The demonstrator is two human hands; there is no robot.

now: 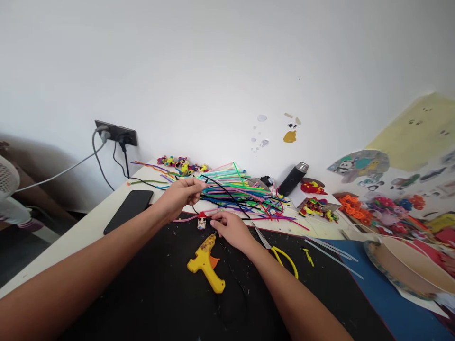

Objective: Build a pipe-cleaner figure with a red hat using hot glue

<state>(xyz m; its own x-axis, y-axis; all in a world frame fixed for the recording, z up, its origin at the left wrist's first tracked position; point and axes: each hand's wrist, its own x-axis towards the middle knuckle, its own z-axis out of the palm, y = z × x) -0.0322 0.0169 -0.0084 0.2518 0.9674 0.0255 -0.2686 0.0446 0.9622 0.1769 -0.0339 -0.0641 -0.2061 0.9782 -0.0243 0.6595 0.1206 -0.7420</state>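
Note:
My left hand (185, 193) is raised over the near edge of the pile, thumb and fingers pinched on a black pipe cleaner (225, 190) that arcs off to the right. Lower down, my right hand (231, 229) has its fingertips closed just above the black mat; what sits between them is too small to make out. Beside those fingertips stands a small figure (201, 221) with a red top and a pale face. A yellow hot glue gun (205, 265) with an orange trigger lies below both hands. Scissors (280, 255) with yellow handles rest right of my right wrist.
Behind the hands spreads a heap of coloured pipe cleaners (245, 189). A black phone (128, 210) lies at left, below a wall socket (115, 132) with cables. A black flask (293, 179), glue sticks (334, 253) and a round basket (401, 270) are at right.

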